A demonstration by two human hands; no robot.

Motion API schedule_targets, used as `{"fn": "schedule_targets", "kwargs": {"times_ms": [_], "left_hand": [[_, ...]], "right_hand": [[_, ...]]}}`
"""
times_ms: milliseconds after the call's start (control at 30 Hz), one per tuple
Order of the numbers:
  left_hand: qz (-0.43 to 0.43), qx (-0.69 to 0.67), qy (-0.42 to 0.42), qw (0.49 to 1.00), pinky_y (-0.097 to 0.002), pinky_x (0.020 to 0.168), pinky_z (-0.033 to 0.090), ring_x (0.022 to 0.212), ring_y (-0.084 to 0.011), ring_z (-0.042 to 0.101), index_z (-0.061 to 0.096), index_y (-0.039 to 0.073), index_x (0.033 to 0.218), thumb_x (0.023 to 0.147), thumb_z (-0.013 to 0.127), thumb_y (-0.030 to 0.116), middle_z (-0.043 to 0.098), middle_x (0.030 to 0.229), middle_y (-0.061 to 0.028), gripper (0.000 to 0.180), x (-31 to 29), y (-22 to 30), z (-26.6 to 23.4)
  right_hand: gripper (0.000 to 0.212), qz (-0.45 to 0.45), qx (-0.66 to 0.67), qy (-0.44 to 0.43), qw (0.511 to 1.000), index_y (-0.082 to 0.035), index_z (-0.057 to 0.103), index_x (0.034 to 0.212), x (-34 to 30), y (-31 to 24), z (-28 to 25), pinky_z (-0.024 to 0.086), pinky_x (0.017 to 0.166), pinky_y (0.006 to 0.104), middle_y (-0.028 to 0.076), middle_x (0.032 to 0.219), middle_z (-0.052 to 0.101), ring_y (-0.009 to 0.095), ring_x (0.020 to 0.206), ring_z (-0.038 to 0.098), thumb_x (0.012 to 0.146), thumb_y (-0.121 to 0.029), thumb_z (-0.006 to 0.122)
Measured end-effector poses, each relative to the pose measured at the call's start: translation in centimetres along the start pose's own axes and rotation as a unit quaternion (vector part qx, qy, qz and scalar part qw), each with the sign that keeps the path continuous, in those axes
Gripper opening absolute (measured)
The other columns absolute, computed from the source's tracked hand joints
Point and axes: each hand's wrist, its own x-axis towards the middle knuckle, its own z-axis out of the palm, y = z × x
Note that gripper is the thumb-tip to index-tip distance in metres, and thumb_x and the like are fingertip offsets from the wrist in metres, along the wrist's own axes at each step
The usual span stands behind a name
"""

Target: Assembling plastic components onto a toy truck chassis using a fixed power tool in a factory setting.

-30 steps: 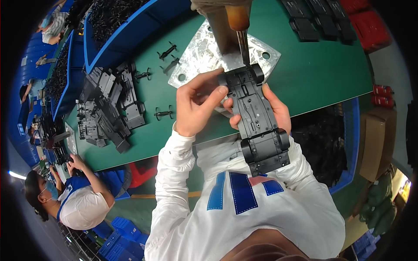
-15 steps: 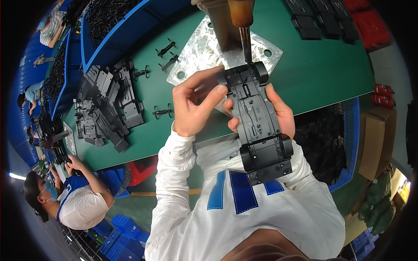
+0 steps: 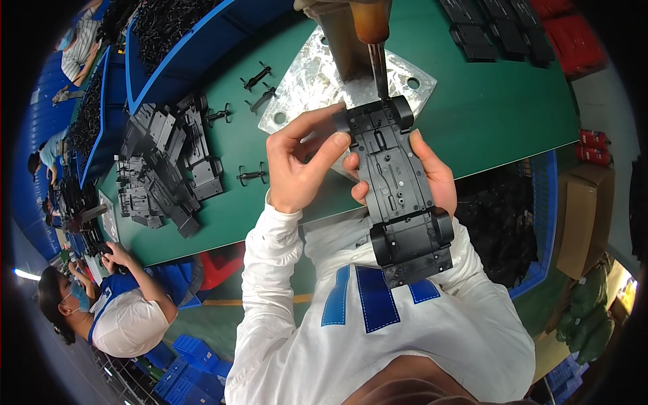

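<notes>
A black plastic toy-car chassis (image 3: 397,177) is held between my two hands, its flat side facing up. My left hand (image 3: 301,156) pinches its far left corner, thumb on top. My right hand (image 3: 435,174) wraps around the right side, with fingertips showing at the left edge from beneath. The tip of a screwdriver-like machine bit (image 3: 379,71) with an amber collar meets the chassis at its far end, near the right wheel arch. Under that far end lies a shiny metal base plate (image 3: 297,88) with holes, on the green table (image 3: 493,115).
Left on the table are a pile of black chassis parts (image 3: 169,158) and several small black brackets (image 3: 251,174). A blue bin (image 3: 182,47) of small black parts stands behind them. Finished-looking chassis (image 3: 496,34) lie far right. A co-worker (image 3: 125,304) sits left; a blue crate (image 3: 550,223) stands right.
Almost nothing differs. The chassis and the machine bit sit a few pixels further left, while both hands keep the same hold.
</notes>
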Motion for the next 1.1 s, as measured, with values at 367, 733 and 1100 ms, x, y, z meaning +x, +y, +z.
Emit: {"fn": "schedule_targets", "kwargs": {"times_ms": [367,733,1100], "left_hand": [[0.003,0.005,-0.001,1.0,-0.0272,0.08,0.054,0.086,-0.0126,0.065,0.066,-0.005,0.122,0.088,0.07,0.003,0.069,0.097,-0.0082,0.036,0.0,0.05,-0.05],[0.018,0.028,0.0,0.999,-0.025,0.064,0.049,0.065,-0.0111,0.061,0.062,-0.007,0.125,0.089,0.063,0.006,0.066,0.093,-0.0089,0.038,-0.04,0.11,0.27],[0.022,0.032,0.0,0.999,-0.025,0.064,0.049,0.065,-0.0109,0.061,0.062,-0.007,0.125,0.089,0.062,0.005,0.065,0.092,-0.0083,0.038,0.0,0.13,0.33]], "right_hand": [[0.061,-0.008,-0.009,-0.029,1.0,0.0,0.039,0.145,0.17,-0.05,-0.45,0.056,0.09,0.0439,0.027,0.131,0.05,0.037,0.109,0.057,0.106,-0.047,0.034],[0.062,-0.016,-0.02,-0.007,1.0,-0.001,0.038,0.146,0.14,0.01,-0.14,0.059,0.083,0.0431,0.028,0.128,0.051,0.04,0.1,0.06,0.106,-0.047,0.033],[0.062,-0.003,-0.004,-0.005,1.0,0.0,0.036,0.147,0.09,-0.18,-0.04,0.061,0.077,0.0438,0.028,0.127,0.051,0.043,0.098,0.062,0.106,-0.048,0.032]]}}
